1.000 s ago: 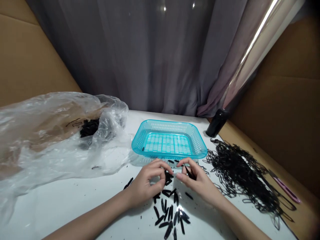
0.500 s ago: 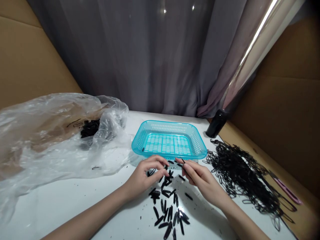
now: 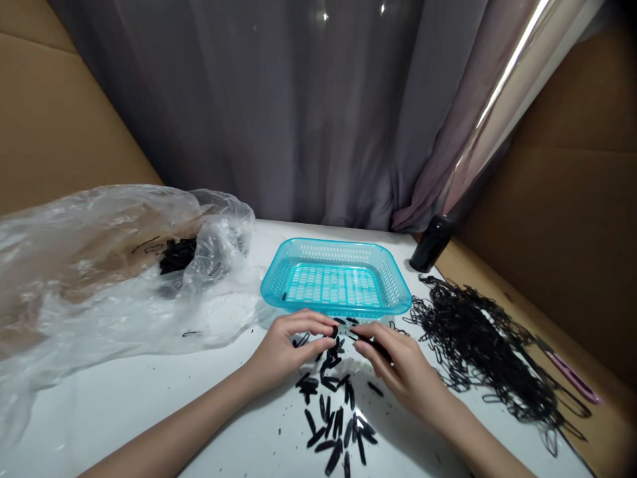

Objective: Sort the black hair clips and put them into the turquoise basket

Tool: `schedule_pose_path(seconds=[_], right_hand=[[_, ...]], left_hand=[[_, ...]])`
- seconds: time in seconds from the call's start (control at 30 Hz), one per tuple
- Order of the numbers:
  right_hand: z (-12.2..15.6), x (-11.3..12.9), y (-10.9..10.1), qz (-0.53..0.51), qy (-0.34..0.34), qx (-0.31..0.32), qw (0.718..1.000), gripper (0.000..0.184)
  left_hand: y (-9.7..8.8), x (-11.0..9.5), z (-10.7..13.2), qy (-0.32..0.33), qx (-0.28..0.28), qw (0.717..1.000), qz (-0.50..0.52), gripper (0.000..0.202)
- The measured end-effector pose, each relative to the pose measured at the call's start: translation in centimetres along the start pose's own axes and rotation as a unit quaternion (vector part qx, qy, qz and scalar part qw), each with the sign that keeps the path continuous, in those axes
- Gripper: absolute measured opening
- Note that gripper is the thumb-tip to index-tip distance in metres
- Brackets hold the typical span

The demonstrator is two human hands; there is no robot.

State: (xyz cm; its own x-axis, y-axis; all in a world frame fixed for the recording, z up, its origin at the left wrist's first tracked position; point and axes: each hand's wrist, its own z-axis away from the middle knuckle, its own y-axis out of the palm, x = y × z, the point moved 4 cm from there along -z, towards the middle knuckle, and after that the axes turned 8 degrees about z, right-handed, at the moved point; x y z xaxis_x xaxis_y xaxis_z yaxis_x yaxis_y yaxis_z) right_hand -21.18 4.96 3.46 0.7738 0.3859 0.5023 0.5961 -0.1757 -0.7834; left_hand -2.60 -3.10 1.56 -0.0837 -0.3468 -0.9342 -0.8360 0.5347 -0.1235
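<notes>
My left hand (image 3: 286, 345) is closed in a pinch between thumb and fingertips on a small black piece (image 3: 335, 330), just in front of the blue basket. Facing it, my right hand (image 3: 405, 365) has its fingers curled round a slim black object (image 3: 373, 343); its pale tip points at the left hand's piece. What kind of object this is, I cannot make out. Beneath and in front of both hands, several flat, elongated black pieces (image 3: 338, 421) lie scattered on the white table (image 3: 223, 425). A thin black loop (image 3: 301, 341) shows beside the left fingers.
The blue perforated basket (image 3: 336, 310) has one small dark piece inside. At left spreads a clear plastic bag (image 3: 114, 312) with a black heap (image 3: 178, 255) in it. To the right are a tangle of black loops (image 3: 478, 338), a black cylinder (image 3: 432, 244) and a pink-handled tool (image 3: 574, 378).
My right hand has moved slightly left and turned palm-down, bringing its slim object's tip close to the left fingers. My left fingertips have closed on the small black piece.
</notes>
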Motion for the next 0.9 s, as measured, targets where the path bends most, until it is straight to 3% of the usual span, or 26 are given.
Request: schedule_pose_path(seconds=[0.13,0.23,0.37,0.63,0.9], right_hand=[[0.1,0.5,-0.2,0.033,-0.067,-0.056,0.996,0.024],[0.0,0.7,-0.3,0.045,-0.082,-0.072,0.993,0.023],[0.0,0.8,-0.2,0.059,-0.091,-0.082,0.991,0.021],[0.2,0.8,-0.1,0.064,-0.075,-0.090,0.991,0.022],[0.5,1.2,-0.1,0.078,-0.101,-0.117,0.985,0.024]], left_hand=[[-0.1,-0.2,-0.1,-0.012,-0.029,0.999,0.031,0.007],[-0.1,0.0,-0.1,-0.041,-0.048,0.996,0.065,0.013],[0.0,0.4,0.1,-0.064,-0.033,0.995,0.072,0.028],[0.1,1.2,0.0,-0.098,-0.021,0.984,0.147,0.020],[0.0,0.9,0.2,-0.083,-0.020,0.992,0.089,0.017]])
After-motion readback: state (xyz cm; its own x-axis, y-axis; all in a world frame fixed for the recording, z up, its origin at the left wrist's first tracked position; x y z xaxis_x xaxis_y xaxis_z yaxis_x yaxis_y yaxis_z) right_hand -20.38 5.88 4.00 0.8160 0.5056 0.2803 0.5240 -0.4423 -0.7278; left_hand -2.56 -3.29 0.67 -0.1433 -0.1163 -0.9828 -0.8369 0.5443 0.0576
